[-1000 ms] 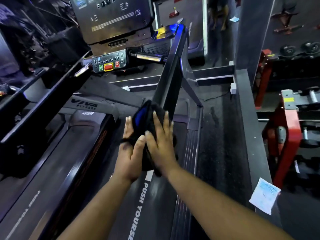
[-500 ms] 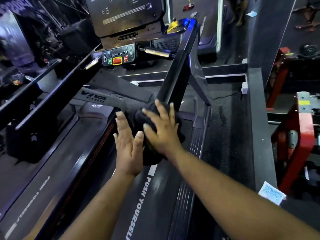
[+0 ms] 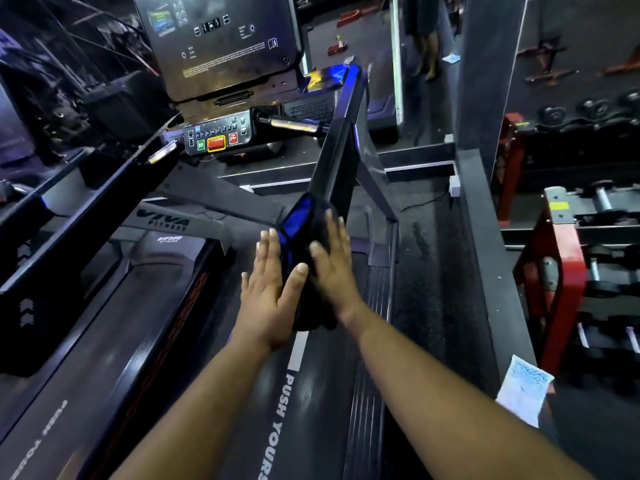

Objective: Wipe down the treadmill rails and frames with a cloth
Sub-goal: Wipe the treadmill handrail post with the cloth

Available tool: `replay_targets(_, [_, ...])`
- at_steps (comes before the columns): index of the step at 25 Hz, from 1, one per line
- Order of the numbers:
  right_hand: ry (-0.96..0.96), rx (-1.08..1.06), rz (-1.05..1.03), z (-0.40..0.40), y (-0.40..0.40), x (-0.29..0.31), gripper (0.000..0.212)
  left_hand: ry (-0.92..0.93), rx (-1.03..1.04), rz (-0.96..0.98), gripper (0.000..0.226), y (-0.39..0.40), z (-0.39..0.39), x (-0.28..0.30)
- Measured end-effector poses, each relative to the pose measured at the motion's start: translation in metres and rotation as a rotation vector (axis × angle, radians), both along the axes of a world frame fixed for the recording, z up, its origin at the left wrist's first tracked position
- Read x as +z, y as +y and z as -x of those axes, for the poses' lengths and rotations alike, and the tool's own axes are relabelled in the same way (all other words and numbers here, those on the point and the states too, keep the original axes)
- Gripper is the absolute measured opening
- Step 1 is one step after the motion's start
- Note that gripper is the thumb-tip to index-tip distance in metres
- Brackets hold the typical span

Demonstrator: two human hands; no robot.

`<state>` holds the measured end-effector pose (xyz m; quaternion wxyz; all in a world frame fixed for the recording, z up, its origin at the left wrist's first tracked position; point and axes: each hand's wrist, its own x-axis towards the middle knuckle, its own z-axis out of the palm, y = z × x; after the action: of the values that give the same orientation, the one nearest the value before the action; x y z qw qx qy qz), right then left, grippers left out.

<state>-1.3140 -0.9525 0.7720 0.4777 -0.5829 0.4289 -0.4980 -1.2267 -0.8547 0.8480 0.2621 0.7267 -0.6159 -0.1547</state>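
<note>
A dark cloth [image 3: 304, 244] with a blue inner fold is wrapped over the near end of the treadmill's black right handrail [image 3: 337, 161], which slopes up toward the console [image 3: 221, 46]. My left hand [image 3: 268, 292] lies flat against the cloth's left side, fingers straight, thumb across it. From the right, my right hand [image 3: 334, 268] presses on the cloth with fingers spread over its top. Between the two palms the cloth is clamped around the rail. The rail's end under the cloth is hidden.
A control panel with red and green buttons [image 3: 216, 136] sits under the console. The treadmill belt [image 3: 304, 410] reading "PUSH YOURS" runs below my arms. A second treadmill [image 3: 104, 323] lies left. A red weight rack [image 3: 561, 271] stands right, with a paper slip [image 3: 524, 389] near it.
My hands slid the cloth a little down and back up the rail. The blue fold, hidden half a second ago, shows again. My view dipped and returned.
</note>
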Motion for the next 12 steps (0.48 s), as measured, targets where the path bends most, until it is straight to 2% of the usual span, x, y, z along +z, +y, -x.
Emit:
replay_targets(2, [0.040, 0.013, -0.179, 0.003, -0.044, -0.006, 0.059, -0.076, -0.011, -0.075, 0.084, -0.002, 0.001, 0.003])
replay_targets(4, [-0.011, -0.007, -0.230, -0.001, -0.029, -0.008, 0.054, -0.136, -0.030, -0.131, 0.085, -0.003, -0.001, 0.004])
replay_targets(6, [-0.102, -0.029, -0.098, -0.002, 0.019, 0.006, 0.060, -0.139, -0.039, -0.139, 0.088, -0.005, -0.005, 0.005])
replay_targets(8, [-0.026, 0.034, 0.027, 0.003, 0.028, 0.016, 0.061, -0.156, -0.021, -0.163, 0.097, -0.012, -0.006, 0.007])
replay_targets(10, [0.138, 0.038, 0.152, 0.010, -0.035, 0.020, 0.061, -0.184, -0.005, -0.218, 0.103, -0.026, -0.006, 0.011])
replay_targets(12, [0.275, 0.026, 0.158, 0.013, -0.119, 0.030, 0.062, -0.197, -0.010, -0.275, 0.098, -0.044, -0.002, 0.016])
